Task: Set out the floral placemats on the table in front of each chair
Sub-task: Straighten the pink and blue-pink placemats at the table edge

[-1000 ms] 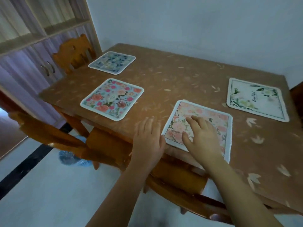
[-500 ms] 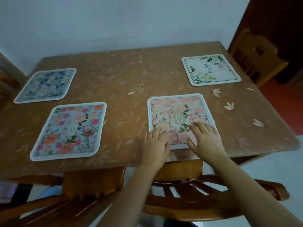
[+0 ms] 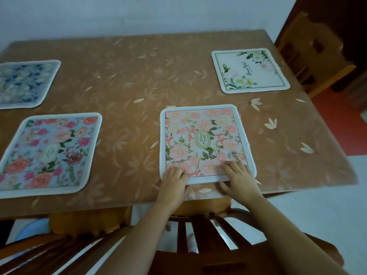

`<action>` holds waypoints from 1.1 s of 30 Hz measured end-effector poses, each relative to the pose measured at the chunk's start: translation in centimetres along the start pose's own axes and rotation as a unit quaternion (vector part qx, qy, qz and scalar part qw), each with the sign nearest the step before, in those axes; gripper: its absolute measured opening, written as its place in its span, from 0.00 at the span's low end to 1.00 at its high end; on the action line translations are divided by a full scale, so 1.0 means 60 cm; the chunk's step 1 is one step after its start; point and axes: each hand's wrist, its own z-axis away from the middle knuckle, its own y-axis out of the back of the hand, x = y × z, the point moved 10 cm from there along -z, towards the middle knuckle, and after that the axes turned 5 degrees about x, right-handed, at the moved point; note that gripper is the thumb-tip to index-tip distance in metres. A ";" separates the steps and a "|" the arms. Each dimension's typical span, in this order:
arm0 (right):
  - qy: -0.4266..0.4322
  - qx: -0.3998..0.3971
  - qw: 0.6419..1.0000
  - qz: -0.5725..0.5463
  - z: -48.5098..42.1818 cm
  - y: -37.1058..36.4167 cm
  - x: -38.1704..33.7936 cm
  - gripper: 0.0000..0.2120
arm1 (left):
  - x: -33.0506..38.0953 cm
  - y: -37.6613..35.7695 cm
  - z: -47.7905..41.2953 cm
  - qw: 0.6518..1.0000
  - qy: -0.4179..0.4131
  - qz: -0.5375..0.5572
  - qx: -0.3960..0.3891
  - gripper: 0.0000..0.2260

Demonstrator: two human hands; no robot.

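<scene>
Table, covered in a brown petal-patterned cloth, bears four placemats, all lying flat and well apart from one another. The pink floral placemat, marked "GARDEN" in a central oval, lies at the near edge directly in front of the near chair, whose slatted back stands just below the table edge. The left hand rests with fingers extended on the mat's near left corner, and the right hand lies flat with fingers spread on its near right corner. Neither hand curls round anything, and both palms sit partly on the tablecloth just short of the mat. The rose placemat, on a blue ground, lies to the left along the same near edge, above a second chair. Its left border is cut off by the frame. The dark blue placemat lies at the far left, also cut off and blurred, so its pattern is hard to make out. The white placemat, with green leaves and a small script word, lies at the far right beside the side chair, of which only the back and part of the seat show. The hands cover the pink mat's near corners.
</scene>
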 end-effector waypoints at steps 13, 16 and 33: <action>0.003 0.014 0.996 -0.086 0.000 -0.016 0.025 0.14 | 0.014 0.013 -0.001 0.996 -0.035 0.052 0.056 0.07; 0.000 0.024 0.995 -0.101 0.002 -0.014 0.031 0.13 | 0.013 0.008 -0.005 0.997 -0.025 0.052 0.048 0.07; 0.029 0.057 0.993 -0.102 0.001 -0.012 0.029 0.12 | -0.002 -0.008 -0.011 0.997 0.009 0.069 0.020 0.02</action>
